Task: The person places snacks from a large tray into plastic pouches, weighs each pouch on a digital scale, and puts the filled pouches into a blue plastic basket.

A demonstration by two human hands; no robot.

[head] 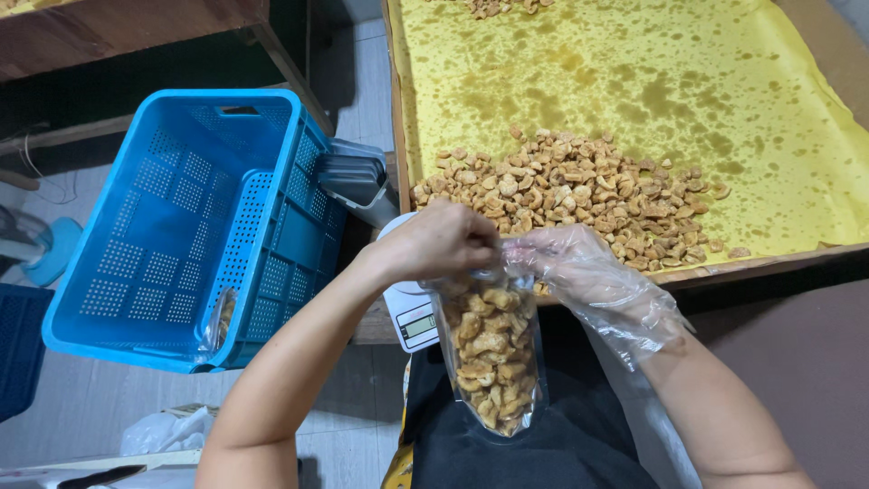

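A person's bare left hand (444, 240) and right hand (593, 276), the latter in a loose clear plastic glove, gripped the top of a clear plastic pouch (489, 358) packed with golden fried snack pieces. The fingers of both hands were closed on the pouch's mouth, left fingers curled over one corner, right fingers pinching the other. The pouch hung straight down from the fingers, in front of the person's dark apron (561, 444).

Just behind the fingers, a heap of the same fried pieces (570, 195) lay on oil-spotted yellow paper (688, 81) lining a shallow wooden tray (769, 265). A white digital scale (412, 317) sat directly beneath the left hand, partly hidden by the wrist. To the left of the fingers stood a blue perforated plastic crate (181, 226), with one filled pouch (220, 319) lying against its inner wall. A stack of grey trays (355, 177) rested between the crate and the wooden tray. Well below the left forearm, crumpled white plastic (163, 430) lay on the tiled floor (81, 398).
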